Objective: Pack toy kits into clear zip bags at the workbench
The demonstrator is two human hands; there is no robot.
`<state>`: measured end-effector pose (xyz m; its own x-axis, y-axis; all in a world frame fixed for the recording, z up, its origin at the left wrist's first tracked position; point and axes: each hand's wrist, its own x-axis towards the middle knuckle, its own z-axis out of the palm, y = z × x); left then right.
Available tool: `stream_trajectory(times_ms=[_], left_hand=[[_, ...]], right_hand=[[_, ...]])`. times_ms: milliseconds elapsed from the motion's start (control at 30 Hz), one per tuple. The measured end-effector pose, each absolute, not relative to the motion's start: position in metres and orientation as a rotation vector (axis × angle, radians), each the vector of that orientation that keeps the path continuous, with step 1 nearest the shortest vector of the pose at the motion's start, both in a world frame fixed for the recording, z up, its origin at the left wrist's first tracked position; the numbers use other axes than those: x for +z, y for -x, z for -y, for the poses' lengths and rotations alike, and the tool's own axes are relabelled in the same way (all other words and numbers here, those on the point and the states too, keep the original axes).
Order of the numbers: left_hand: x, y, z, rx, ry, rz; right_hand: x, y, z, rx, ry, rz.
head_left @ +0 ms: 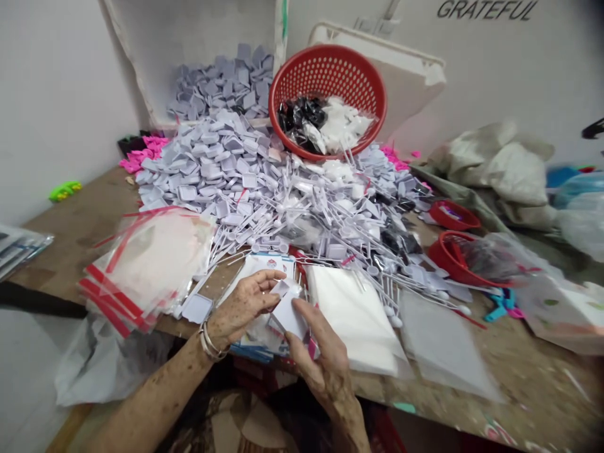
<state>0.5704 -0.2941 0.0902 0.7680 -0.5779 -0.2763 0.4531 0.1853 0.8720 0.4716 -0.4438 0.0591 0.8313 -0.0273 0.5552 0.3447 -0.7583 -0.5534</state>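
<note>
Head view: hands (241, 303) (326, 371) holding probable tray (289, 318)

Scratched wooden worktop (528, 384), seen from the near edge. In the middle, a large heap of pale grey plastic pieces (221, 170), small square trays and long thin sticks all mixed together. At 12 o'clock, a red perforated plastic basket (325, 69), tilted against the heap, with black and white packets inside. At 10 o'clock, pink plastic pieces (141, 154); at 9 o'clock, one green plastic piece (65, 190). At 8 o'clock, transparent bags with red stripes (146, 264). At 6 o'clock, a flat white pack (352, 318). At 3 o'clock, two red plastic bowls (453, 215); at 4 o'clock, a blue plastic clip (503, 305).
</note>
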Motion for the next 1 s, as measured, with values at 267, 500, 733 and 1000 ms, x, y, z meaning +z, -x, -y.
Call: stream_trajectory(times_ms=[267, 500, 733, 1000], left_hand=[[0.084, -0.567, 0.294, -0.589, -1.496, 0.285], [0.09, -0.555, 0.292, -0.804, -1.199, 0.067], [0.087, -0.556, 0.289, -0.784, -1.268, 0.164], [0.083, -0.557, 0.281, -0.802, -1.318, 0.189]], right_hand=[[0.056, -0.467, 0.444, -0.761, 2.401, 0.298], [0.057, -0.465, 0.452, -0.726, 2.39, 0.325], [0.061, -0.457, 0.459, -0.629, 2.352, 0.325], [0.061, -0.451, 0.464, -0.541, 2.312, 0.327]])
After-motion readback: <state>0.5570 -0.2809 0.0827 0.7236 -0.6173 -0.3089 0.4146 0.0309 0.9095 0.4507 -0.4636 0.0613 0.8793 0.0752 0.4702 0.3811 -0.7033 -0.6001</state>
